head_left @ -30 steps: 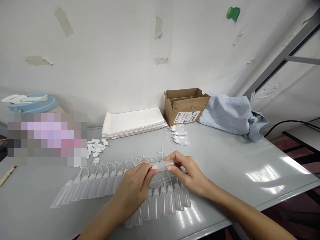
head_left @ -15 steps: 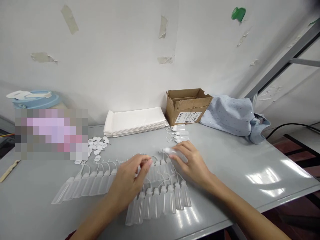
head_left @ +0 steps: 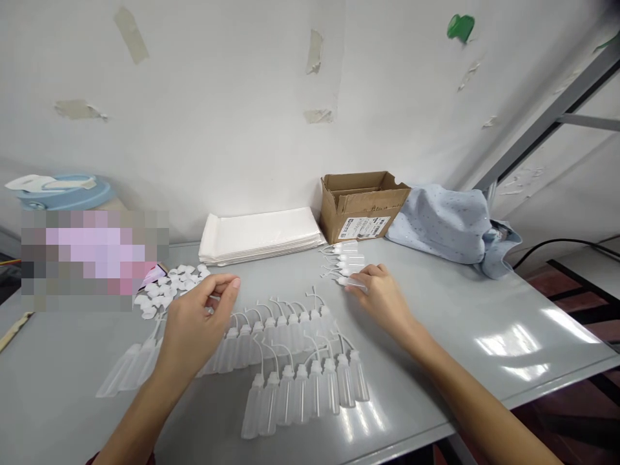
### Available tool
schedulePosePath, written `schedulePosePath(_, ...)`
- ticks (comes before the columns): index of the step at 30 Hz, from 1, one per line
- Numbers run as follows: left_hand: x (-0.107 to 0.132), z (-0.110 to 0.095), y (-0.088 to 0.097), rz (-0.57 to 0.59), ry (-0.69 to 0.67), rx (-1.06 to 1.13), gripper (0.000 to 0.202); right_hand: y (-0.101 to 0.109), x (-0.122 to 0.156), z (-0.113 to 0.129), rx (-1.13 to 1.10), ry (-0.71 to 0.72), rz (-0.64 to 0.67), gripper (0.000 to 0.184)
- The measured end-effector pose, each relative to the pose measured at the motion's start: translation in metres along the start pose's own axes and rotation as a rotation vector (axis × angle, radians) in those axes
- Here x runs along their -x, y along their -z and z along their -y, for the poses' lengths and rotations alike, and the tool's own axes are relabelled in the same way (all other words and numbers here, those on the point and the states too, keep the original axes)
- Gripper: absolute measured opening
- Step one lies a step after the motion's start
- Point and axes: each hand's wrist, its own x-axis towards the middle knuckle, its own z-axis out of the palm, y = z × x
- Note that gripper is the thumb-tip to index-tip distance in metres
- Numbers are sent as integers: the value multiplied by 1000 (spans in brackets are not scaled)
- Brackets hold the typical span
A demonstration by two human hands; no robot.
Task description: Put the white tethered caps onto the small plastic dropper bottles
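My right hand [head_left: 385, 300] has its fingers closed round a small clear plastic squeeze bottle [head_left: 352, 282], which lies beside several capped bottles [head_left: 346, 260] stacked in a column near the box. My left hand [head_left: 196, 323] is raised over the left end of the bottle rows, thumb and forefinger pinched together; whether anything is between them is hidden. Behind it lies a pile of small white caps [head_left: 180, 279]. A long row of translucent bottles [head_left: 283, 332] with thin curved spouts runs across the table, partly behind my left arm. A nearer row of bottles [head_left: 301, 394] lies in front.
A stack of white envelopes [head_left: 261, 236] lies against the wall. Right of it are an open cardboard box [head_left: 365, 203] and a light blue cloth [head_left: 436, 223]. A blue-lidded container [head_left: 62, 192] and a blurred patch are at the left. The grey table [head_left: 465, 336] has its front edge lower right.
My right hand has carried the bottle up and right to the column of capped ones. The left hand has moved left, away from the middle of the rows toward the cap pile.
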Motion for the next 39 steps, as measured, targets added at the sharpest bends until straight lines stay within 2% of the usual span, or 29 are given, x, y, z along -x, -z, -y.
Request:
schedulePosePath(5,-5,1,6,-42,62,11,29,1,-2,-1,40,-11,-24,18)
schedulePosePath(13,-9,2,13,-66,112,-10,26,-2,-2,-6,48,10,-35,12)
schedulePosePath(16,-16,10,23,-51,121,-102,25,-3,-2,-6,54,17,-29,13)
schedulePosePath(20,-28,31,39,-77,116,-307,20,-5,-2,-2,70,39,-31,15)
schedulePosePath(24,-34,54,48,53,131,-488,23,-6,0,1,88,77,-23,18)
schedulePosePath(27,-34,62,49,134,175,-547,28,-6,1,3,92,101,-24,17)
schedulePosePath(34,-32,55,46,266,291,-574,41,-6,4,6,33,142,-56,18)
schedulePosePath(39,-33,49,40,298,276,-596,36,-1,8,12,-264,209,-15,15)
